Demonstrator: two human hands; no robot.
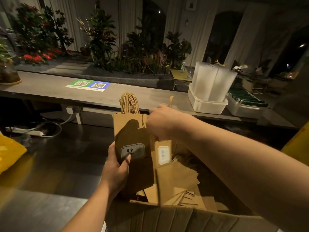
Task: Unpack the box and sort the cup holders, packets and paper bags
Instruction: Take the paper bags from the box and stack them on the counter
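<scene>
Above the cardboard box (pixel 184 218) of loose folded bags, the paper bag bundle (pixel 132 131) stands upright. The left hand (pixel 117 168) clasps its lower half and the right hand (pixel 163 123) grips its top edge. A slack hold could let bags fan out and drop.

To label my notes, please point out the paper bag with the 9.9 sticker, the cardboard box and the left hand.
paper bag (pixel 132 131), head view, on its brown front, upper half.
cardboard box (pixel 175 218), head view, on its near wall.
left hand (pixel 115 170), head view, on the back of the hand.
</scene>
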